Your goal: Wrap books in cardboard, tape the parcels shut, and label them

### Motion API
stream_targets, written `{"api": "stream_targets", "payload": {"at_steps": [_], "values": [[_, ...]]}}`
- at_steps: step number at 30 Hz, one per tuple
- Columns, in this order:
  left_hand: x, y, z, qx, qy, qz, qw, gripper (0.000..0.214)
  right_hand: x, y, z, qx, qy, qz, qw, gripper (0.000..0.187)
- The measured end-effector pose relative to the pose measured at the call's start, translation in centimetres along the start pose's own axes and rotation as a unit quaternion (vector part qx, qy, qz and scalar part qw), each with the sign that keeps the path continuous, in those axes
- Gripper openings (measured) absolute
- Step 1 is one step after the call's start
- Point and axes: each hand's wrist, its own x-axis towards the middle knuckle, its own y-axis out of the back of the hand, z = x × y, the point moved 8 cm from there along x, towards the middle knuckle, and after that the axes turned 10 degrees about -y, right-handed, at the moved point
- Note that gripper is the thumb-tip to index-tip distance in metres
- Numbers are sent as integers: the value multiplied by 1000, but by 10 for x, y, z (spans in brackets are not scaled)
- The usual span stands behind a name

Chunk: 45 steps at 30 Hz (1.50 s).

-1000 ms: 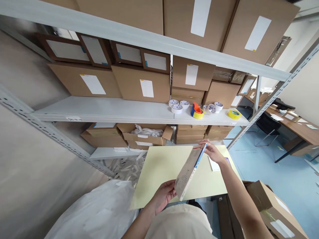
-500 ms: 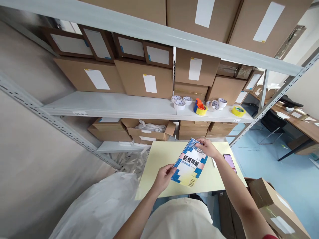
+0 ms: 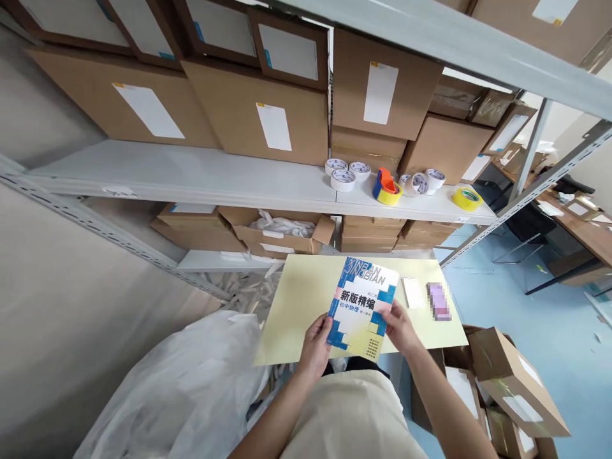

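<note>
A blue, white and yellow book (image 3: 361, 312) with Chinese lettering on its cover is held up over the pale yellow table (image 3: 296, 306). My left hand (image 3: 316, 344) grips its left edge, thumb on the cover. On the opposite side, my right hand (image 3: 400, 326) pinches the right edge, thumb also on the front. Both hands are closed on it, and the fingers behind the book are hidden. To the right of the book lie a small white card or pad (image 3: 412, 292) and a phone (image 3: 438, 301) with a purple screen.
A grey metal shelf (image 3: 229, 188) ahead carries cardboard boxes (image 3: 268, 121), white tape rolls (image 3: 343, 180), an orange-and-blue tape dispenser (image 3: 386, 187) and a yellow tape roll (image 3: 467, 199). A large translucent plastic bag (image 3: 176, 389) stands at left. Cardboard boxes (image 3: 519, 379) are piled at lower right.
My right hand has moved from the book's top edge down to its right edge. The book now stands more upright and the white card is uncovered. My view has tilted downward.
</note>
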Motion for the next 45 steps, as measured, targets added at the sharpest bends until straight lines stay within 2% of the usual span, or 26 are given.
{"api": "stream_targets", "payload": {"at_steps": [3,6,9,14,17,20,23,26,30,33,37,41,45], "values": [[2,10,-9,22,-7,37,999,60,-8,-3,37,-32,-31,9,999,54],[7,20,-12,93,-31,55,994,58,-10,5,60,-28,-69,10,997,61],[11,24,-14,171,-56,61,982,55,-5,22,68,-21,-73,30,997,62],[19,23,-30,250,-60,54,965,66,11,49,76,-18,-84,69,994,54],[22,24,-36,267,-70,50,960,56,24,60,81,-27,-88,74,993,51],[23,37,-40,296,-70,75,950,50,40,62,86,-67,-83,73,992,47],[28,61,-41,335,-73,111,933,50,62,54,92,-132,-66,71,986,43],[42,95,-46,385,-59,129,912,52,89,36,106,-187,-65,54,979,45],[69,145,-48,477,-34,137,867,46,125,3,140,-261,-93,35,960,45],[89,174,-50,534,-20,128,835,46,142,-14,167,-308,-113,67,942,45],[105,195,-59,561,-23,106,820,53,153,-30,194,-343,-113,103,927,43],[114,208,-62,578,-57,116,806,58,162,-33,212,-369,-108,144,912,51],[133,215,-61,561,-90,98,817,56,179,-38,218,-401,-103,154,897,59]]}}
